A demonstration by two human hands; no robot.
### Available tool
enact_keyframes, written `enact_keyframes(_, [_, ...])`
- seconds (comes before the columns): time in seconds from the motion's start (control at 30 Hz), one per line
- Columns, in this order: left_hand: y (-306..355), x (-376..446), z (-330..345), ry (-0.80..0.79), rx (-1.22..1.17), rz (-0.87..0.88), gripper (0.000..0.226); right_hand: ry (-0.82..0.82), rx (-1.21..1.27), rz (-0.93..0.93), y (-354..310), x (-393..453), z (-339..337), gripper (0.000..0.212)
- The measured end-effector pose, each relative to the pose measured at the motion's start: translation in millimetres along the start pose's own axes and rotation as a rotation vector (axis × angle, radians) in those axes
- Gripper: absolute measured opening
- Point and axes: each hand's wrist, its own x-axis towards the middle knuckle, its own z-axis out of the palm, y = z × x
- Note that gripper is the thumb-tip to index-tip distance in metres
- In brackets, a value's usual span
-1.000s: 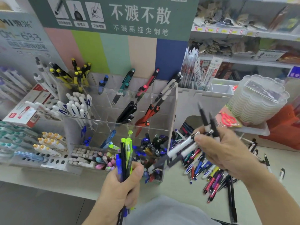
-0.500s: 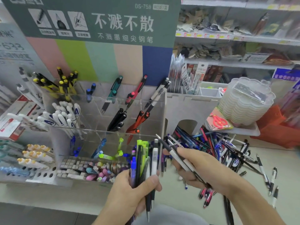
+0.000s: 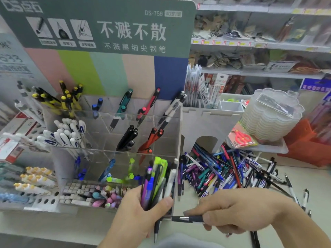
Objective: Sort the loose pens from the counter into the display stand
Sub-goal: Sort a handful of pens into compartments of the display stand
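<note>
Clear acrylic display stand (image 3: 172, 126) sits left on the worktop (image 3: 318, 183), with the loose pens (image 3: 223, 174) heaped just to its right. Left hand (image 3: 136, 217) grips an upright bunch of pens (image 3: 157, 183) in front of the stand, and right hand (image 3: 238, 210) pinches a dark pen (image 3: 186, 219) lying sideways, tip almost touching the bunch.

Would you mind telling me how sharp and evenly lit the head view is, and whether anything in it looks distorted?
Head view: soft all over with light motion blur, worst on the shelves at top right; the left hand and its bundle of pens read fairly clearly; lighting is flat and even, with no hard shadows; the clear display stand shows faint reflections; wide-angle bending curves the sign and frame edges.
</note>
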Motion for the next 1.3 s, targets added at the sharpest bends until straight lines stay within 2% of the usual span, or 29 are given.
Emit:
enact_keyframes(0.07, [-3.7,4.4,-1.4,-0.145,0.039,0.001,0.011,-0.019,-0.024,-0.037,0.1,2.2,-4.1,0.027])
enact_keyframes(0.13, [-5.1,7.0,0.2,-0.259,0.088,-0.022,0.018,0.073,-0.012,-0.063,-1.4,6.6,-8.8,0.024])
enact_keyframes(0.23, [-7.7,11.8,2.5,-0.307,0.126,-0.048,0.035,0.196,0.041,-0.012,-3.0,12.0,-17.6,0.022])
enact_keyframes(0.43, [-5.8,15.6,10.0,-0.388,0.125,0.012,0.015,0.299,-0.137,0.033,-11.9,20.8,-23.5,0.036])
enact_keyframes(0.5, [-5.9,17.3,9.9,-0.364,0.102,0.016,0.007,0.247,-0.026,-0.023,-10.6,15.2,-32.3,0.038])
enact_keyframes(0.57, [-5.7,17.8,8.3,-0.319,0.073,0.008,0.024,0.154,0.157,-0.138,-3.0,7.1,-43.7,0.038])
enact_keyframes(0.63, [-8.9,19.9,9.4,-0.309,0.068,0.015,0.016,0.153,0.278,-0.229,8.4,3.6,-48.9,0.034])
enact_keyframes(0.7, [-8.7,20.2,10.9,-0.310,0.049,0.000,0.008,0.249,0.383,-0.240,16.4,8.0,-42.4,0.026])
enact_keyframes(0.83, [-9.2,22.8,14.6,-0.360,-0.043,0.015,0.023,0.437,0.424,-0.254,14.1,22.0,-13.7,0.032])
enact_keyframes(0.93, [-7.5,21.8,21.4,-0.415,-0.109,-0.014,0.032,0.779,0.442,-0.282,8.9,39.3,5.1,0.037])
enact_keyframes(1.0, [-10.1,22.8,27.3,-0.421,-0.169,-0.062,0.036,1.035,0.358,-0.275,13.1,50.5,14.3,0.040])
enact_keyframes(1.03, [-9.6,21.8,29.2,-0.423,-0.190,-0.076,0.037,1.106,0.316,-0.266,16.0,53.8,17.8,0.044])
enact_keyframes(1.13, [-13.1,19.7,33.8,-0.468,-0.271,-0.079,0.036,1.113,0.235,-0.268,21.7,55.5,21.9,0.037])
enact_keyframes(1.3, [-27.6,20.4,43.9,-0.493,-0.384,-0.088,0.055,1.045,0.185,-0.259,22.0,53.1,27.7,0.028])
